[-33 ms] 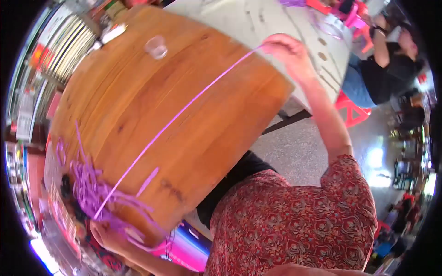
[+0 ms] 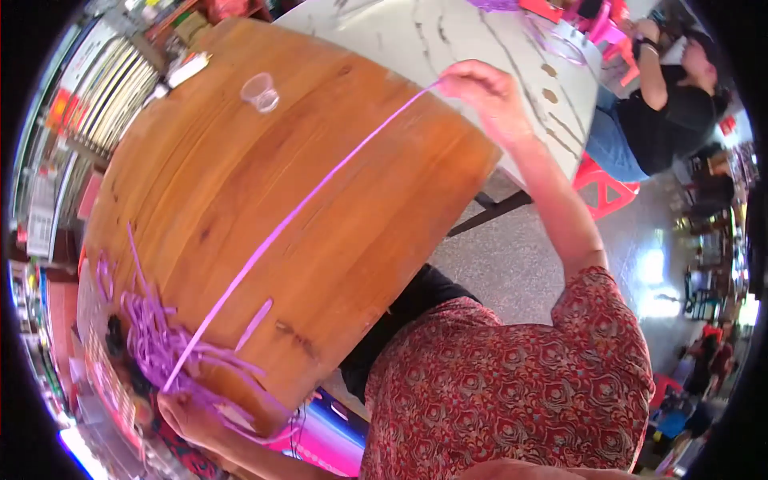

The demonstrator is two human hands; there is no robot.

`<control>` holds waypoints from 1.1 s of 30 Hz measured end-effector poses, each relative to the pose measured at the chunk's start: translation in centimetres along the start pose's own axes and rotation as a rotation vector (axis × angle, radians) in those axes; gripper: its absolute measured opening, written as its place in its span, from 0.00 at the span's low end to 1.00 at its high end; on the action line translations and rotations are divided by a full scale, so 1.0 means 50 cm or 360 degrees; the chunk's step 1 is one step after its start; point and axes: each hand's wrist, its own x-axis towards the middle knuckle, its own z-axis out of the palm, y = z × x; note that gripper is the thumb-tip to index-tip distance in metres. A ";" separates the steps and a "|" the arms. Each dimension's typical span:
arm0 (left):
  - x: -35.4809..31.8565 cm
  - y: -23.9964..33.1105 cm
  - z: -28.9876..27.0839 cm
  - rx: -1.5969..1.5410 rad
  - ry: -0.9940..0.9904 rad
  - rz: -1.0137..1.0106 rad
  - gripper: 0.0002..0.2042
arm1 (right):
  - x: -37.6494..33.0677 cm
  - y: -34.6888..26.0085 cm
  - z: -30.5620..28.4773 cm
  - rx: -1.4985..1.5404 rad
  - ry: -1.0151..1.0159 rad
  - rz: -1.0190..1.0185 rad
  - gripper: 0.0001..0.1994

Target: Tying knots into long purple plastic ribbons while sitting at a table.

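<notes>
1. Well, we see one long purple strip point(image 2: 270, 242) pulled out in a line, slanting over the brown wooden table point(image 2: 336, 256). Its low end is by the pile of purple strips point(image 2: 152, 328), and its far end is near the white table point(image 2: 480, 48).
2. Our right hand point(image 2: 486, 90) is closed, with thumb and fingers pinching the far end.
3. Our left hand point(image 2: 184, 418) is closed too. It looks to be pinching the low end, just beside the pile, but that spot is small and hard to see.
4. We think the strip is very light, because it is so thin and flat.
5. It looks soft and bendy, since the strips in the pile curl and loop over each other. Pulled tight, it makes a nearly straight line.
6. It may be a bit slippery, as it looks smooth. We can't tell what it is made of.
7. A hard tug might tear it or stretch it, we guess.
8. The best hold is at the very ends, thumb on one flat side and finger on the other, away from the tangle.
</notes>
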 end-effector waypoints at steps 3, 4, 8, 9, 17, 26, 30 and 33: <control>0.049 -0.116 0.039 -0.1964 0.0008 -0.0154 0.11 | -0.008 -0.011 0.002 0.0514 0.0119 0.0046 0.07; 0.046 0.023 0.047 -0.3305 -0.0587 -0.0393 0.12 | -0.013 -0.013 0.001 0.0765 0.0110 0.0097 0.07; 0.077 0.056 0.060 -0.3828 -0.0177 -0.0687 0.08 | -0.008 -0.043 0.031 0.1514 0.0015 0.0211 0.05; 0.087 0.065 0.067 -0.3820 -0.0180 -0.0688 0.08 | -0.007 -0.045 0.035 0.1763 -0.0014 0.0268 0.04; 0.026 0.264 0.140 -0.2166 -0.0044 -0.0088 0.15 | 0.016 0.001 0.044 0.2245 -0.0455 0.0182 0.14; -0.047 0.502 0.133 -0.2194 -0.0729 -0.0050 0.09 | -0.081 -0.098 0.234 0.0448 -0.0531 -0.0033 0.13; -0.060 0.511 0.134 -0.2123 -0.0739 -0.0065 0.10 | -0.105 -0.119 0.298 0.0354 -0.0710 -0.0182 0.14; -0.066 0.505 0.136 -0.2319 -0.0899 -0.0075 0.09 | -0.116 -0.138 0.332 0.0301 -0.0905 -0.0353 0.15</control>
